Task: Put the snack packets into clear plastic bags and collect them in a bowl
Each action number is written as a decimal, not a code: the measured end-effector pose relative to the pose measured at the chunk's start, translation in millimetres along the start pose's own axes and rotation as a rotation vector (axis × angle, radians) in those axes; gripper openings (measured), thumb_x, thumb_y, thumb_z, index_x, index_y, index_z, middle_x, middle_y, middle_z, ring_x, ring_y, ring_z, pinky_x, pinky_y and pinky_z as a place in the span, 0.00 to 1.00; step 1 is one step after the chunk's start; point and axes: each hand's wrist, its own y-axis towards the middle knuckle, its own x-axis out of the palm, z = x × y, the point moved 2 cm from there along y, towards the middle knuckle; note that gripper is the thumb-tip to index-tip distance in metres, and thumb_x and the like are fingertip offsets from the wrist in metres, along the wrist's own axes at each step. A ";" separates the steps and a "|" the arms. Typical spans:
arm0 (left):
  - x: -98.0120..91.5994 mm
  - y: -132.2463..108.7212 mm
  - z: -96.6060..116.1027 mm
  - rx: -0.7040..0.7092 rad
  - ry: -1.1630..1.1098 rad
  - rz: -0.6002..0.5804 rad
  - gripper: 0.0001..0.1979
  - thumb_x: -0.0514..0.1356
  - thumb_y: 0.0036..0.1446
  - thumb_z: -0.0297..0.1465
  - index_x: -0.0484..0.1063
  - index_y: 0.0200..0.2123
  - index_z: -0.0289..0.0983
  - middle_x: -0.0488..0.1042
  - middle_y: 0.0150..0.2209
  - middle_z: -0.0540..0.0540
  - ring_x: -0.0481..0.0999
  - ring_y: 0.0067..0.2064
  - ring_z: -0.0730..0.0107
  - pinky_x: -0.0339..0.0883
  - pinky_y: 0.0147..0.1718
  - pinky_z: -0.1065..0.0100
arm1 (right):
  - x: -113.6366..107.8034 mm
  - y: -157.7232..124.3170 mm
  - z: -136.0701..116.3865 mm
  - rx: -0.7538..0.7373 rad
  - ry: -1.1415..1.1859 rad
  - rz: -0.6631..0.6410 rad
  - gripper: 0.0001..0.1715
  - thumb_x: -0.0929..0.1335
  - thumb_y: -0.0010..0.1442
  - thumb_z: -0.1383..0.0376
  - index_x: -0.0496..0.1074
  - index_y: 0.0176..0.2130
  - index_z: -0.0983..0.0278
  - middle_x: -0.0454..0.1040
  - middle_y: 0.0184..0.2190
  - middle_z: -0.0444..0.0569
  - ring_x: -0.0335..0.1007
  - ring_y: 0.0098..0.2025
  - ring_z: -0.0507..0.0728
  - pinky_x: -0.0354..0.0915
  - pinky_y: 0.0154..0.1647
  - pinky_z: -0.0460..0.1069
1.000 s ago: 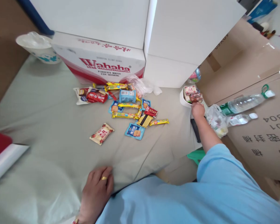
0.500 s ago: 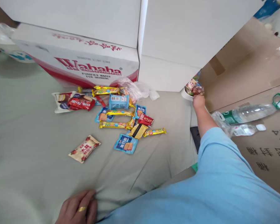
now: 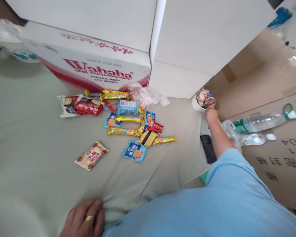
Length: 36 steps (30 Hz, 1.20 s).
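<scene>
By cardboard (image 3: 251, 80), right hand (image 3: 211, 116) at container (image 3: 195, 104)

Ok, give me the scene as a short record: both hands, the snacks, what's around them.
Left hand: on the cloth, fingers curled, palm hidden
Right hand: at the white container, grip unclear
White container: wrapped snacks inside
Snack pile: mixed wrapped packets, in front of the Wahaha carton
Lone packet: cream wrapper, between pile and left hand
Near right forearm: black flat object on one side, clear bottles on the other
</scene>
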 end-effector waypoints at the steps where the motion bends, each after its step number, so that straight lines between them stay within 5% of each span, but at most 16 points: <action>1: -0.6 1.2 1.3 -0.004 -0.007 0.003 0.08 0.58 0.65 0.29 0.73 0.46 0.40 0.78 0.39 0.42 0.76 0.40 0.55 0.71 0.43 0.56 | 0.4 -12.9 1.5 -0.024 -0.012 0.000 0.24 0.58 0.70 0.70 0.79 0.53 0.73 0.80 0.48 0.70 0.77 0.47 0.66 0.65 0.44 0.54; 8: -7.8 7.9 8.4 -0.017 -0.042 0.045 0.08 0.58 0.64 0.27 0.75 0.45 0.39 0.78 0.38 0.43 0.76 0.40 0.56 0.71 0.43 0.58 | -3.3 -82.9 -1.8 -0.193 -0.045 -0.018 0.24 0.57 0.72 0.69 0.79 0.53 0.69 0.80 0.48 0.65 0.75 0.48 0.64 0.63 0.51 0.53; 16: -12.0 9.4 14.4 -0.059 -0.077 0.038 0.10 0.56 0.65 0.24 0.75 0.46 0.39 0.78 0.39 0.43 0.76 0.42 0.59 0.72 0.45 0.60 | -34.2 -95.4 -45.1 -0.173 -0.073 -0.051 0.24 0.61 0.68 0.68 0.73 0.59 0.75 0.80 0.45 0.73 0.78 0.47 0.69 0.66 0.46 0.56; 20: -12.6 9.5 17.9 -0.079 -0.050 0.026 0.10 0.56 0.65 0.23 0.76 0.45 0.38 0.78 0.39 0.43 0.75 0.43 0.59 0.73 0.46 0.60 | -64.7 -108.6 -93.1 -0.183 -0.030 0.018 0.24 0.61 0.71 0.59 0.77 0.55 0.68 0.81 0.45 0.72 0.79 0.45 0.71 0.67 0.42 0.57; 25: -14.4 12.2 19.8 -0.062 -0.022 0.038 0.08 0.57 0.66 0.23 0.75 0.44 0.35 0.77 0.39 0.42 0.74 0.42 0.59 0.72 0.44 0.61 | -100.3 -126.2 -201.1 -0.498 0.381 0.137 0.22 0.59 0.72 0.58 0.80 0.48 0.60 0.82 0.46 0.56 0.77 0.49 0.66 0.67 0.48 0.55; 30: -14.1 12.2 21.3 -0.063 -0.001 0.047 0.08 0.56 0.68 0.22 0.74 0.44 0.36 0.76 0.39 0.43 0.74 0.42 0.60 0.72 0.44 0.62 | -105.5 -123.3 -290.8 -0.495 0.649 0.252 0.24 0.66 0.68 0.57 0.75 0.59 0.63 0.74 0.60 0.61 0.68 0.59 0.68 0.68 0.51 0.56; 33: -12.7 10.1 21.2 -0.095 -0.029 0.059 0.09 0.56 0.67 0.22 0.75 0.44 0.37 0.77 0.39 0.43 0.74 0.42 0.60 0.72 0.44 0.62 | -96.9 -115.4 -308.6 -0.418 0.805 0.134 0.14 0.69 0.63 0.61 0.79 0.46 0.64 0.77 0.53 0.62 0.67 0.58 0.69 0.65 0.53 0.57; 36: -11.6 8.0 20.2 -0.101 -0.072 0.079 0.10 0.56 0.67 0.22 0.75 0.45 0.38 0.78 0.39 0.43 0.75 0.41 0.60 0.73 0.44 0.62 | -93.4 -114.3 -293.7 -0.334 0.939 0.103 0.12 0.66 0.65 0.61 0.77 0.36 0.64 0.79 0.43 0.59 0.71 0.50 0.65 0.65 0.53 0.56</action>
